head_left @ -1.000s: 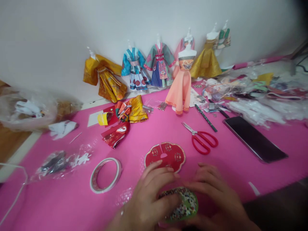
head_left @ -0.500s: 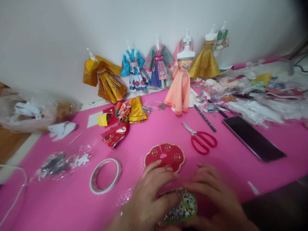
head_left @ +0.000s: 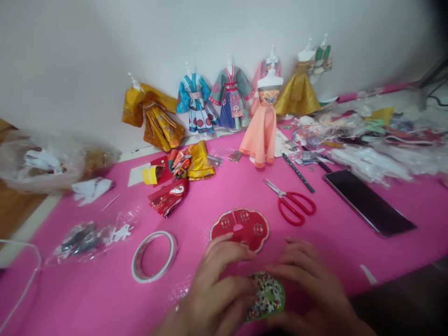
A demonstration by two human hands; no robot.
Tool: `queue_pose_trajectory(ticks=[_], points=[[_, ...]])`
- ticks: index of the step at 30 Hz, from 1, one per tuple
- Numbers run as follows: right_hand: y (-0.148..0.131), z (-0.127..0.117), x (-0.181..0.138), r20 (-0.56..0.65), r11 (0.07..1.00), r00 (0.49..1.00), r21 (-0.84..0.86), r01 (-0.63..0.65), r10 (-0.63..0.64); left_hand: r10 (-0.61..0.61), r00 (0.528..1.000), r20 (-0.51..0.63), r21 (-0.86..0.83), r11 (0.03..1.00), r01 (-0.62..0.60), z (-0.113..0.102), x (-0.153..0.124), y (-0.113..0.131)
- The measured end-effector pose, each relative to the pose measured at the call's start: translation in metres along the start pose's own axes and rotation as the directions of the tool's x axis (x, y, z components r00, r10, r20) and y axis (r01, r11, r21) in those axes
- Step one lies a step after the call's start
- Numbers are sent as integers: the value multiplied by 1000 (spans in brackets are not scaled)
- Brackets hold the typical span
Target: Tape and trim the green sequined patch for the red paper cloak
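Observation:
A small green container (head_left: 284, 305) filled with multicoloured beads (head_left: 268, 295) is at the bottom of the head view, between my hands. My right hand (head_left: 310, 284) grips its right side, fingers behind and thumb in front. Over its left side, my left hand (head_left: 222, 280) has curled fingers with the tips at the beads; whatever they pinch is too small or hidden to make out. Just beyond the left fingertips lies a red scalloped doll collar (head_left: 250, 224) with a pale trimmed edge and a slit to its centre hole. The left fingers overlap its lower left part.
Red-handled scissors (head_left: 294, 205), a dark pen (head_left: 298, 171) and a phone (head_left: 369, 200) lie right. A tape roll (head_left: 154, 256) and a folded red cloth (head_left: 170, 197) lie left. Several dressed doll forms (head_left: 231, 95) stand along the wall. Plastic bags (head_left: 371, 158) pile up at right.
My left fingers have drawn back leftward over the beads, so more of them show on the right. My right hand stays at the container.

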State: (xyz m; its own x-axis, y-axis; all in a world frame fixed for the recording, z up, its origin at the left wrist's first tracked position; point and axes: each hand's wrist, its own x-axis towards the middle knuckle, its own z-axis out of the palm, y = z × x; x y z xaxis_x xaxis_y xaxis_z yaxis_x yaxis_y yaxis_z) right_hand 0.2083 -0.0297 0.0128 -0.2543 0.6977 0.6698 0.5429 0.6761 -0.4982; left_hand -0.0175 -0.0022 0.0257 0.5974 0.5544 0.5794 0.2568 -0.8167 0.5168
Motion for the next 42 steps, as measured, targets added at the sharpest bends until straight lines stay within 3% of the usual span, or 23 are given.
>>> queue_pose_trajectory(ticks=[6,11,15,19,30,35,42], points=[[1,1,3,-38,999,999,-41,6,-8,-94,995,-20,-70,993,93,3,0,3],[11,4,-7,-91,997,993,-39,-72,68,-216,976,33,34,976,215,8,0,-4],[15,4,-10,-82,995,993,-37,-93,90,-216,975,50,104,972,210,11,2,-11],[16,3,-10,-66,995,994,-41,-91,88,-196,980,30,56,979,194,12,6,-10],[17,-7,-11,13,994,1000,-106,-5,7,-259,966,21,-67,963,260,13,5,-7],[15,-10,-8,45,989,994,-103,107,-102,-256,966,39,-48,965,258,11,7,-5],[16,-4,-11,103,988,991,-118,100,-88,-259,964,57,-42,964,262,10,8,-4]])
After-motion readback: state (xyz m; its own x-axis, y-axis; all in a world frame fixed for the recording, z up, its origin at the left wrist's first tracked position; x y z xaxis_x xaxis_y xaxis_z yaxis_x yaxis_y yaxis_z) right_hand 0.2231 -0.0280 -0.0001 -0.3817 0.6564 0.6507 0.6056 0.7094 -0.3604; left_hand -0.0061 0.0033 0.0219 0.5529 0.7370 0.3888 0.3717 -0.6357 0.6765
